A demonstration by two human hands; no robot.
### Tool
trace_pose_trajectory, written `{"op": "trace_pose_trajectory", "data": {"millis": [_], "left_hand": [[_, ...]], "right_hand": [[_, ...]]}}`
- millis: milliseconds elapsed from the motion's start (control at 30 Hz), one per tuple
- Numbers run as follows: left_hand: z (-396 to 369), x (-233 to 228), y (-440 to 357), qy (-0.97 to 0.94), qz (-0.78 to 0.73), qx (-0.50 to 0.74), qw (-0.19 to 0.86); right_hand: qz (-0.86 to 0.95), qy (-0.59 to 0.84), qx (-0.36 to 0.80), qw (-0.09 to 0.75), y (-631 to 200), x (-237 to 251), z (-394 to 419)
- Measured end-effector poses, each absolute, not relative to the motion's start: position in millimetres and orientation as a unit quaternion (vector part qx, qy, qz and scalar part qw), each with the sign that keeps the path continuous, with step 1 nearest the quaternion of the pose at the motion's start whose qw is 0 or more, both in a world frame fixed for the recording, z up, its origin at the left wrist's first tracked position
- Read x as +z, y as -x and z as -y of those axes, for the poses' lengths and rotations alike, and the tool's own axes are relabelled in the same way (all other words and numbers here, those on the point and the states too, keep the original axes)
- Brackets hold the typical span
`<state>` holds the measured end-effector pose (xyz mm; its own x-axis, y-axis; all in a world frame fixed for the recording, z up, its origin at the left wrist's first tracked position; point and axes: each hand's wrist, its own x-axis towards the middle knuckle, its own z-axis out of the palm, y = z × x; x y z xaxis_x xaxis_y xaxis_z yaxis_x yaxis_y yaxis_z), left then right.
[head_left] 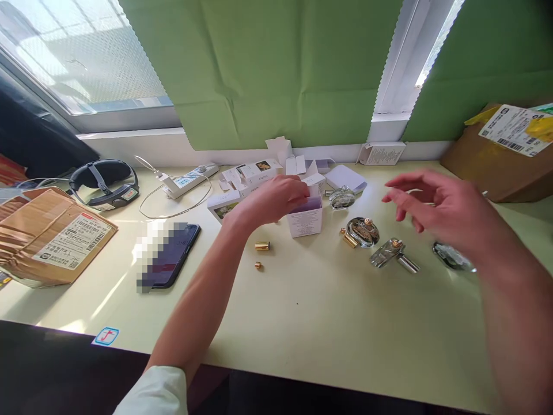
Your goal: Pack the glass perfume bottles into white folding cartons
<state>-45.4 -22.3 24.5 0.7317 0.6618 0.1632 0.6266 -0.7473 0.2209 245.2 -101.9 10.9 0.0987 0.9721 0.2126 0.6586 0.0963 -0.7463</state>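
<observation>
While the left hand [276, 199] reaches forward over the pale table [302, 323], its fingers curl down onto the top rim of a small white open box [305, 218], touching it; whether they actually pinch the rim or a flap I cannot tell, since the fingertips are hidden behind the hand itself. That box stands upright just under and in front of this hand, near the middle of the table. The right hand [436, 207] hovers above the table well to the right of the box, fingers loosely spread and slightly bent, holding nothing.

Between the two hands lie several small glass bottles: a round one [342, 197] just right of the box, an oval one with a gold neck [363, 231] nearer, and a flatter one with a silver cap [391, 253] below the right hand's fingers. Another glassy piece [451, 256] lies partly under the right wrist. Two gold caps [262, 246] sit on the table beside the left forearm. More white cartons [250, 173] are heaped behind the left hand, and a dark phone [175, 253] lies well off to the left.
</observation>
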Motion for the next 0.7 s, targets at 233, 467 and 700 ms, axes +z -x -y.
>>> {"op": "trace_pose_trajectory", "data": {"millis": [233,467,700], "left_hand": [[17.5,20.0,51.8,-0.910,-0.388,0.132,0.061],[1.9,9.1,59.4,-0.877,-0.440,0.156,0.112],[-6.8,3.4,67.6,-0.865,-0.460,0.104,0.171]], "right_hand": [[0.649,0.673,0.335,0.118,-311.3,-1.0,54.4],[0.723,0.574,0.385,-0.013,-311.6,-6.5,43.5],[0.716,0.563,0.374,-0.174,-306.0,-3.0,51.9]]}}
